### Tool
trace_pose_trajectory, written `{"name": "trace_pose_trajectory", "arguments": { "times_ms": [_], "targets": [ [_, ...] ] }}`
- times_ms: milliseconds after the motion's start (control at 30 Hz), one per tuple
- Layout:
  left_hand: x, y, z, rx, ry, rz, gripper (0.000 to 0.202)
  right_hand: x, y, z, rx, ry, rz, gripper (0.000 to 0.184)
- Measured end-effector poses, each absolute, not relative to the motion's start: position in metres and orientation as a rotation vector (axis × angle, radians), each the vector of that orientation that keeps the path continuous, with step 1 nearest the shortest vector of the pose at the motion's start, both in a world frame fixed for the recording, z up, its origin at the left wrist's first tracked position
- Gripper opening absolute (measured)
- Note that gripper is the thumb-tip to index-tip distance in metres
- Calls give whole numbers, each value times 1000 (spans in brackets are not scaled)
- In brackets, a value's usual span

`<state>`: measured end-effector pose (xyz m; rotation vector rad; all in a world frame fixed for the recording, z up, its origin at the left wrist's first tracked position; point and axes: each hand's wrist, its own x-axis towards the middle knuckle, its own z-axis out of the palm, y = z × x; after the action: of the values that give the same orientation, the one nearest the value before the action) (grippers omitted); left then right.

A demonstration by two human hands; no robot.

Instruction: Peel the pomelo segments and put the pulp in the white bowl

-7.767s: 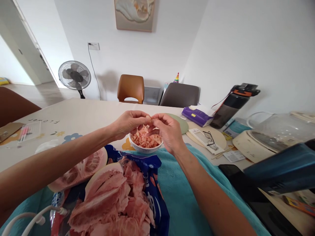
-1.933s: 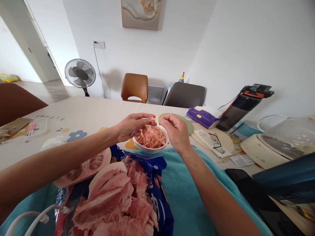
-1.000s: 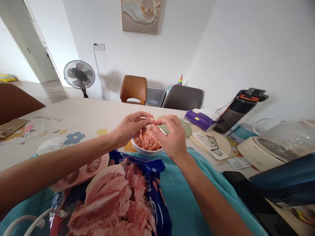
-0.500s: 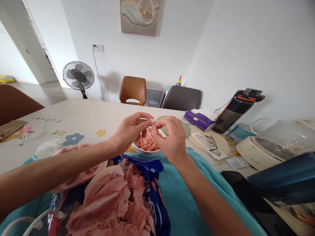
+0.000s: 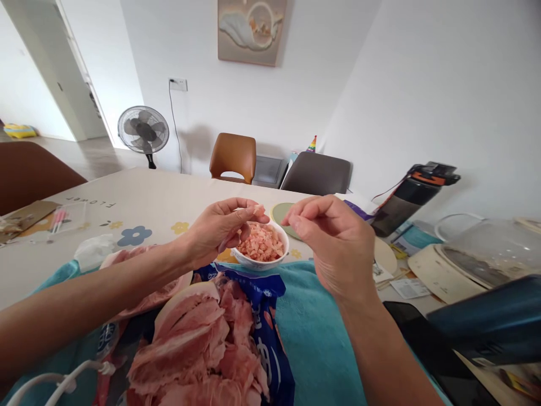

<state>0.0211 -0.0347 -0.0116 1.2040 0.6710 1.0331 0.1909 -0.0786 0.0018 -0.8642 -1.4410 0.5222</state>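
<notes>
My left hand (image 5: 224,225) pinches a small pink piece of pomelo pulp (image 5: 258,211) between thumb and fingertips, above the far left rim of a white bowl (image 5: 257,264). Loose pink pulp pieces (image 5: 262,242) fill this bowl. To its right, my right hand (image 5: 338,242) is raised with thumb and forefinger closed together; whatever they may hold is too small to make out. Nearer to me, pink pomelo peel and membranes (image 5: 190,338) lie heaped on a dark blue printed plastic bag (image 5: 274,338). More pink peel (image 5: 156,293) lies partly behind my left forearm.
A teal towel (image 5: 321,338) lies under the bag. To the right are a phone (image 5: 422,332), a blue bottle (image 5: 490,321), a white appliance with a clear lid (image 5: 439,265) and a dark drink bottle (image 5: 412,197). A green round mat (image 5: 281,213) lies behind the bowl. White cables (image 5: 80,369) run at lower left.
My hands were together over the bowl and are now apart. The right hand has moved right and nearer; the left still pinches a pink piece. The view has shifted slightly left.
</notes>
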Motion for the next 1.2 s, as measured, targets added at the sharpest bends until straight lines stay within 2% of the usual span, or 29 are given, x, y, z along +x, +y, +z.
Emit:
{"name": "trace_pose_trajectory", "arguments": {
  "times_ms": [267, 500, 633, 700, 800, 1033, 1133, 1200],
  "targets": [
    [10, -50, -5, 1254, 737, 1007, 26, 183, -124, 5, -1084, -1822, 473, 13],
    [-5, -48, -18, 1391, 749, 1037, 22, 185, -131, 5, -982, -2179, 501, 10],
    [-6, -51, -21, 1467, 755, 1052, 23, 185, -136, 5, -977, -2328, 407, 24],
    [-6, -53, -21, 1507, 770, 1056, 23, 183, -138, 5, -950, -2391, 364, 20],
    [-5, -56, -22, 1543, 779, 1059, 22, 177, -141, 2, -951, -2460, 329, 13],
    [-5, -58, -22, 1541, 760, 1056, 11, 168, -142, -7, -882, -2540, 344, 16],
    [-4, -59, -21, 1538, 749, 1081, 11, 166, -142, -9, -862, -2514, 355, 20],
    [-4, -59, -20, 1528, 745, 1089, 10, 165, -142, -9, -866, -2484, 348, 29]
  ]
}}
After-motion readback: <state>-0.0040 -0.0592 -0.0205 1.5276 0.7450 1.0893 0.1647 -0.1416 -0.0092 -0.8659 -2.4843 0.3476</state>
